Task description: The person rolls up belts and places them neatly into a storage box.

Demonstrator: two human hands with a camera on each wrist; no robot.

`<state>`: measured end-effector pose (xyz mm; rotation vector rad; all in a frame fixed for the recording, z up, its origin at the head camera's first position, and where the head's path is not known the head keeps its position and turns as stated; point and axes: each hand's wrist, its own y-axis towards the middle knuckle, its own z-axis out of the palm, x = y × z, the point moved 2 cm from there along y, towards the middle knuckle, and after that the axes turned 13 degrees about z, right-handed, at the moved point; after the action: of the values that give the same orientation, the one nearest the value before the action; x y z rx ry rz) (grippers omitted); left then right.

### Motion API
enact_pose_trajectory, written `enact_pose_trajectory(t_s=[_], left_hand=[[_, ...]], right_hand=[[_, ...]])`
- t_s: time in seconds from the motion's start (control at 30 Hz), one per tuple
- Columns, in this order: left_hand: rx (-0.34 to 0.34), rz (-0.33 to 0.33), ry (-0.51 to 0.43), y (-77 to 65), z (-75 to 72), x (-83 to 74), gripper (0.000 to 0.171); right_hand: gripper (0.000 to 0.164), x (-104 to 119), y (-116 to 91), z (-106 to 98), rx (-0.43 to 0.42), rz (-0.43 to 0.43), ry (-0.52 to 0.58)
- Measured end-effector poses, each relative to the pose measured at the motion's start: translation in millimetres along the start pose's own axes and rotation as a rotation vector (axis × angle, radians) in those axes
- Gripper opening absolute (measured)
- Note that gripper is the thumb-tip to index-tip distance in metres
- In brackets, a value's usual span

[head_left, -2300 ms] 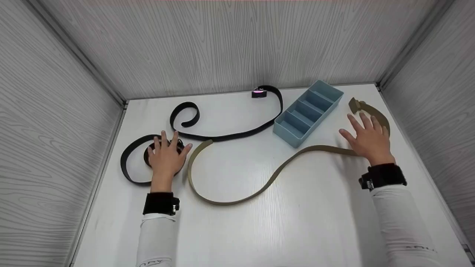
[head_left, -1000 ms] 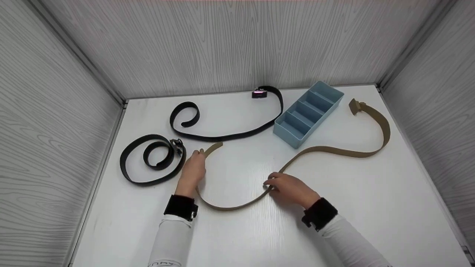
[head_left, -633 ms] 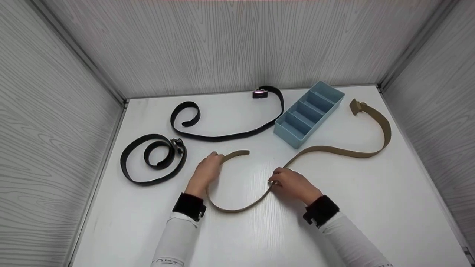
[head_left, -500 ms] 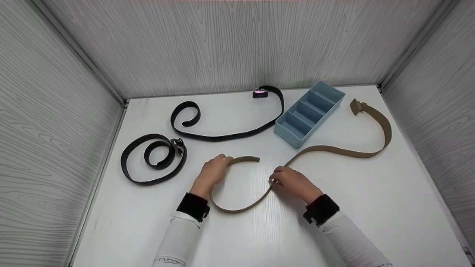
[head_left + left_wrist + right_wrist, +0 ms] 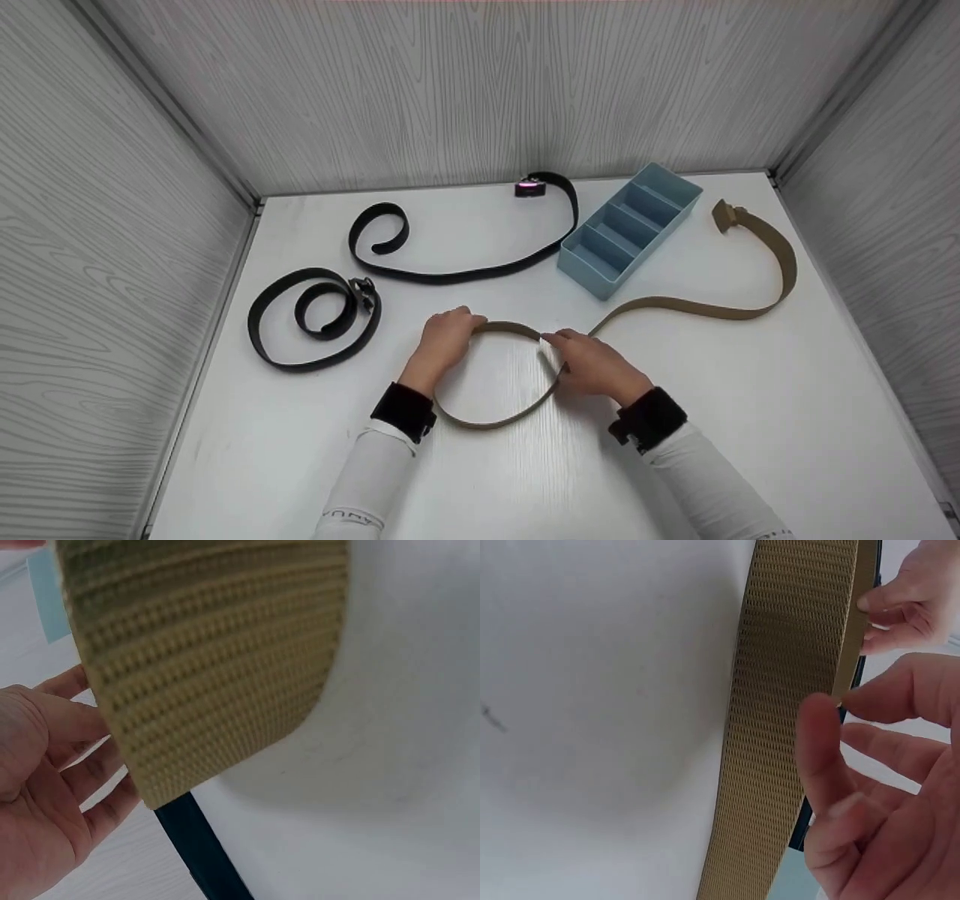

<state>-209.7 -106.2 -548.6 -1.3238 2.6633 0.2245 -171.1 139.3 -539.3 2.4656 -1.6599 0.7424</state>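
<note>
A tan woven belt lies in a long curve, its buckle at the far right. My left hand pinches the belt a little back from its free end. My right hand holds the band further along, its fingertips right at the free end, so the strap forms a loop between both hands. In the left wrist view, the ribbed strap fills the foreground beside the spread fingers. In the right wrist view, the tan band runs past the right thumb and fingers, with the left hand behind.
A black belt lies partly coiled at the left, its metal buckle on the coil. Another black belt curves along the back. Touching that one is a blue compartment box. Grey wood-grain walls enclose the white table.
Both hands came inward from lying spread apart and took hold of the tan belt. The left hand then brought its free end rightward to the right hand, closing a loop.
</note>
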Motion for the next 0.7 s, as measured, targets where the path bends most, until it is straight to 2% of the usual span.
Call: enact_pose_trajectory(t_s=[0.1, 0.23, 0.37, 0.47, 0.57, 0.7], left_hand=[[-0.034, -0.032, 0.043, 1.2, -1.0, -3.1, 0.033], [-0.06, -0.092, 0.048, 4.0, -3.2, -7.2, 0.034], [-0.019, -0.214, 0.046, 7.2, -3.8, -6.5, 0.043], [0.029, -0.275, 0.035, 8.4, -2.7, -5.2, 0.029], [0.055, -0.267, 0.011, 9.5, -1.9, -6.7, 0.016], [0.086, -0.212, -0.017, 12.3, -2.9, -12.2, 0.02]], right_hand=[[0.064, 2.7, 3.2, 4.0, 0.051, -0.002, -0.017], [0.065, 6.1, 6.4, 6.6, 0.089, 0.002, -0.044], [0.064, 9.3, 7.3, 3.7, 0.088, 0.005, -0.041], [0.061, 10.6, 7.1, 2.1, 0.091, -0.011, -0.012], [0.055, 10.8, 7.7, 1.0, 0.07, -0.034, 0.041], [0.048, 10.6, 13.8, -0.5, -0.003, -0.051, 0.099]])
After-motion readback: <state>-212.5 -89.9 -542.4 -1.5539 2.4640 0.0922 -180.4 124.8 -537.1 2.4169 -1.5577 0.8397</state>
